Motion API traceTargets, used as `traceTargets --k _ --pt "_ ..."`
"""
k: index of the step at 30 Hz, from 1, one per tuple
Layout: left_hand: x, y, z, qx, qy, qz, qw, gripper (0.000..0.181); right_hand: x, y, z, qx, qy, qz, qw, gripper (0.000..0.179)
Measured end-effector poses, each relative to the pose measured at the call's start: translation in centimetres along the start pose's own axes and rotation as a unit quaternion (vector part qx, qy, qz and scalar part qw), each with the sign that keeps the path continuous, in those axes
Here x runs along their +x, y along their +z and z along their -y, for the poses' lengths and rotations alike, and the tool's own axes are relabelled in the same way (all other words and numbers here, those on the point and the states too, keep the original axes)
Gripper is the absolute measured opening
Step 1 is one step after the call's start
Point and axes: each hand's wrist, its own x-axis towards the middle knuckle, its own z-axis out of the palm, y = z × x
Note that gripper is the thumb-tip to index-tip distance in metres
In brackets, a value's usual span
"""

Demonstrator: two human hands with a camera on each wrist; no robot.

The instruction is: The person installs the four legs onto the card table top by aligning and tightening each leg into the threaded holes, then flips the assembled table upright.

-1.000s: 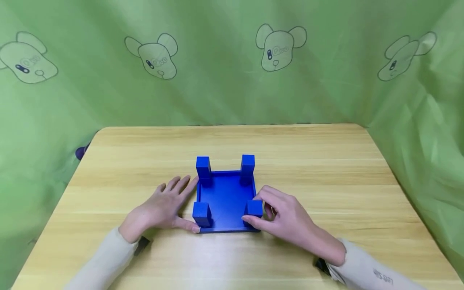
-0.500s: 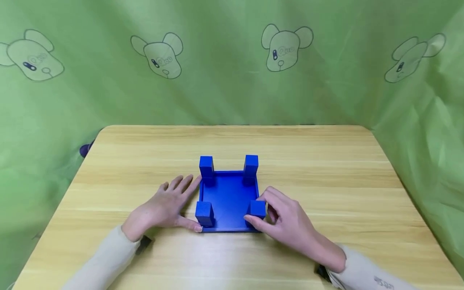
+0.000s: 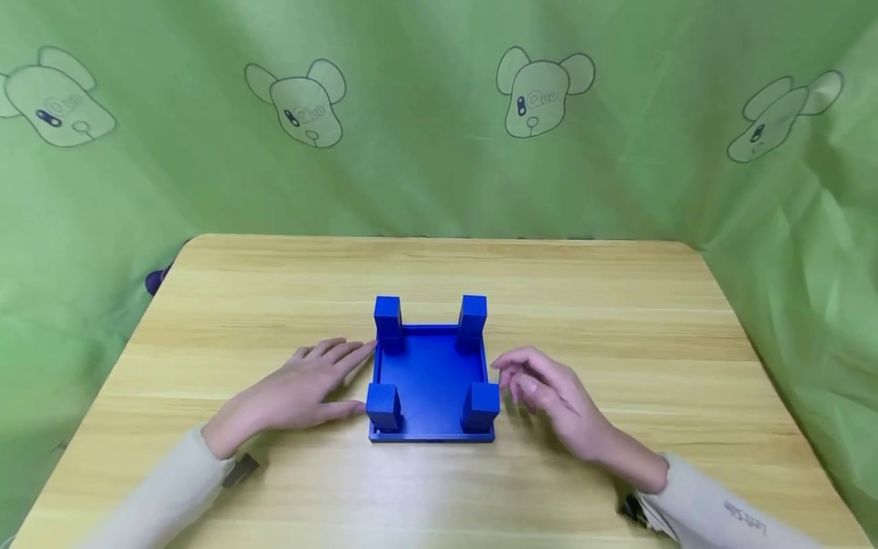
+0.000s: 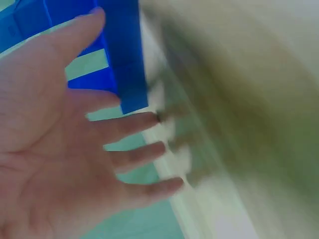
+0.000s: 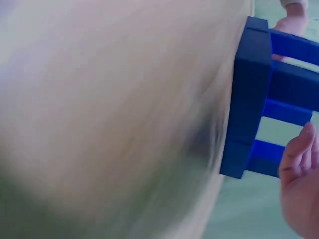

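Note:
A blue square panel with a raised rim [image 3: 432,385] lies on the table, like a small table turned upside down. At each corner stands a square blue leg, among them the near right leg [image 3: 483,406] and the near left leg [image 3: 383,406]. To the left of it is my left hand [image 3: 295,393], fingers outstretched, the index fingertip by the far left corner and the thumb tip near the near left leg. My right hand [image 3: 552,400] hovers just right of the near right leg, apart from it, with loosely bent fingers and nothing in them.
The wooden table [image 3: 590,297] has rounded far corners. Green cloth [image 3: 425,175] printed with animal heads hangs behind it and at both sides. A small dark purple object [image 3: 155,281] shows beyond the left table edge.
My right hand has let go of the near right leg and drawn back to the right. The left hand has shifted slightly left, its thumb off the near left corner. The legs stand as before.

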Motion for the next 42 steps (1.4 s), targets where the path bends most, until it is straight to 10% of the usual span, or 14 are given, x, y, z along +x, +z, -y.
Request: traceTargets --k 4,8,15,29,42 --pt "-0.1 0.7 -0.3 0.035 0.002 -0.07 0.9969 0.067 0.2 -0.4 -0.7 0.007 0.174 0.007 0.9847 0.038" --pt "0.4 1.7 -0.8 -0.073 -0.052 -0.12 0.9887 0.059 0.6 0.0 -1.3 -0.05 0.255 0.031 0.9652 0.055" --pt "1.8 3.4 -1.7 -0.254 -0.145 -0.122 0.9484 0.073 1.8 1.3 -2.4 -0.196 0.245 0.025 0.9492 0.071" --pt "3.1 3.6 -1.9 -0.247 -0.12 -0.157 0.9486 0.058 1.7 3.0 -4.3 -0.184 0.214 -0.03 0.959 0.076" --pt "3.9 4.9 -1.6 -0.289 -0.082 -0.223 0.9272 0.06 2.1 3.0 -3.1 -0.086 0.279 -0.06 0.9546 0.078"
